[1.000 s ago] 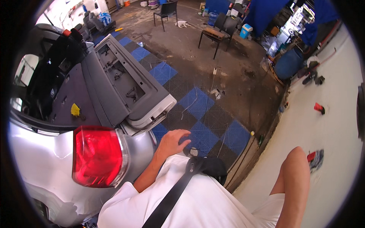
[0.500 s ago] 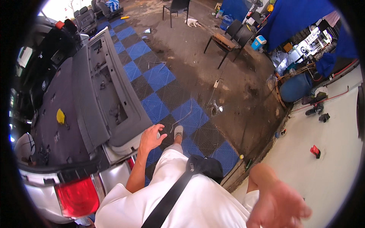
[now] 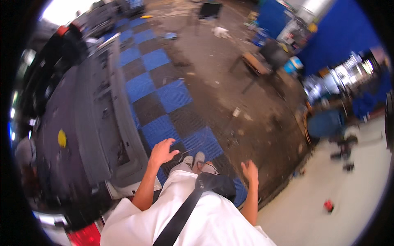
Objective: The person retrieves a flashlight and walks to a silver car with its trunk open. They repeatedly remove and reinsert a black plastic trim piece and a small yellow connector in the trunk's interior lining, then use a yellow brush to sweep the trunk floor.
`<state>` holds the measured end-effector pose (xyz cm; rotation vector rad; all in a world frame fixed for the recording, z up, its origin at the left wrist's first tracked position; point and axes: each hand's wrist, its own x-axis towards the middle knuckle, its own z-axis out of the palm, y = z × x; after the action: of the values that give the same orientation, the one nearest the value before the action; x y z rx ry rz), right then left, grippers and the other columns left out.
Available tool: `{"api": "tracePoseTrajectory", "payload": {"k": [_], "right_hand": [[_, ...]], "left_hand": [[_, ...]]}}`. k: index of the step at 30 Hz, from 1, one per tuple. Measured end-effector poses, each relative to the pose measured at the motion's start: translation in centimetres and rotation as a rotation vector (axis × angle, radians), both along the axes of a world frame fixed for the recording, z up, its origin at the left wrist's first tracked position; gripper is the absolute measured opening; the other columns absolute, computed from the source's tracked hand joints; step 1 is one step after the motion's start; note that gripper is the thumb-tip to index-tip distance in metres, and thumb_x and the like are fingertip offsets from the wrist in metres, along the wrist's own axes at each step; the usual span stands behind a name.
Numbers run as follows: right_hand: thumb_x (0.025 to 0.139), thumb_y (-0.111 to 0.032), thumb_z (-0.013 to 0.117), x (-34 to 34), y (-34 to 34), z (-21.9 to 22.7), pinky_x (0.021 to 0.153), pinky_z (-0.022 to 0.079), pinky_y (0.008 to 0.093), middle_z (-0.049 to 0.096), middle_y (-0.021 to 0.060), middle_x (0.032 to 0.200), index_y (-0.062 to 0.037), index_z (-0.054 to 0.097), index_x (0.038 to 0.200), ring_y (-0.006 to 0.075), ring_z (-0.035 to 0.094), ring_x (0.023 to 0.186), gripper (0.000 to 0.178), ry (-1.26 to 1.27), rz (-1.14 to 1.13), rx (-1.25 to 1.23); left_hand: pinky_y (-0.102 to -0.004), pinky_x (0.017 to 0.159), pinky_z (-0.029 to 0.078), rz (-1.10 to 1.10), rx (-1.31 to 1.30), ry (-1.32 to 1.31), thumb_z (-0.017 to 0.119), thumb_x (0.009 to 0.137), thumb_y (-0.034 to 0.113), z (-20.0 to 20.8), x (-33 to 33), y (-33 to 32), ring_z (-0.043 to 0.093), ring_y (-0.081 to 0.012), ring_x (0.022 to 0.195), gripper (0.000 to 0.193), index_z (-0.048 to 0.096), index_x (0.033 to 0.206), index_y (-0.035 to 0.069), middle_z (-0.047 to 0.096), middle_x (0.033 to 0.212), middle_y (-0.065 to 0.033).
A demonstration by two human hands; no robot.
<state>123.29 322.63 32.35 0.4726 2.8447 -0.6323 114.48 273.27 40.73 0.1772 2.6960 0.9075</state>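
Note:
My left hand [image 3: 163, 152] hangs in the air beside the lowered tailgate [image 3: 130, 135] of a vehicle. Its fingers are spread, the thumb stands apart, and nothing is in it. Over the dark floor, to the right of my body, my right hand [image 3: 250, 170] is raised with its fingers apart and holds nothing either. A black bag [image 3: 217, 184] on a wide strap hangs across my white shirt. The vehicle's dark cargo floor [image 3: 53, 110] carries a yellow item [image 3: 62, 138], too blurred to name. Motion smears much of the picture.
Blue and black floor tiles [image 3: 158, 127] run ahead of my feet, with a thin cord on them. Chairs [image 3: 256, 63], a small white animal [image 3: 221, 32] and a blue barrel [image 3: 326, 124] are farther off. A white wall or ledge [image 3: 299, 213] borders the right, with a red object [image 3: 328, 206].
My right hand has swung forward and away from the camera, over the floor. Both feet now show together. The view has shifted, and the vehicle's tail light sits lower in the picture.

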Motion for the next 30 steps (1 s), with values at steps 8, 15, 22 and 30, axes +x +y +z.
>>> {"api": "tracePoseTrajectory", "payload": {"k": [8, 15, 22, 30], "right_hand": [[0.096, -0.036, 0.069, 5.3, 6.2, -22.6, 0.057, 0.051, 0.0385, 0.068, 0.0141, 0.072, -0.0005, 0.068, 0.089, 0.0237, 0.067, 0.064, 0.036, -0.581, -0.086, -0.306], [0.098, -0.033, 0.066, -13.1, 6.9, -20.2, 0.053, 0.049, 0.037, 0.064, 0.0113, 0.07, -0.0017, 0.067, 0.089, 0.0213, 0.064, 0.06, 0.032, -0.541, 0.225, -0.2], [0.102, -0.026, 0.06, -42.2, -2.1, -18.2, 0.052, 0.051, 0.0327, 0.066, 0.0091, 0.076, 0.0013, 0.068, 0.102, 0.0192, 0.064, 0.062, 0.028, -0.421, -0.093, -0.652], [0.101, -0.028, 0.067, -61.5, -24.8, -16.7, 0.053, 0.052, 0.0308, 0.069, 0.0078, 0.084, 0.0029, 0.068, 0.11, 0.0149, 0.067, 0.067, 0.032, -0.28, 0.387, -0.589]], "left_hand": [[-0.0491, 0.097, 0.053, 0.349, -0.073, 0.015, 0.082, 0.084, 0.036, -1.4, -2.7, -1.0, 0.067, -0.037, 0.116, 0.059, 0.062, 0.129, 0.004, 0.07, 0.123, -0.0184], [-0.047, 0.098, 0.053, 0.712, -0.072, -0.058, 0.082, 0.085, 0.035, -0.4, -3.3, -1.6, 0.068, -0.0351, 0.117, 0.059, 0.061, 0.13, 0.005, 0.072, 0.123, -0.0174], [-0.0453, 0.101, 0.052, 1.021, 0.031, -0.156, 0.083, 0.085, 0.036, -2.2, -4.2, -3.7, 0.065, -0.0339, 0.121, 0.058, 0.061, 0.131, 0.008, 0.07, 0.127, -0.015], [-0.0447, 0.1, 0.051, 1.418, -0.038, 0.067, 0.082, 0.085, 0.039, -8.3, -5.0, -12.7, 0.065, -0.0329, 0.119, 0.049, 0.067, 0.122, 0.011, 0.069, 0.125, -0.0124]]}}
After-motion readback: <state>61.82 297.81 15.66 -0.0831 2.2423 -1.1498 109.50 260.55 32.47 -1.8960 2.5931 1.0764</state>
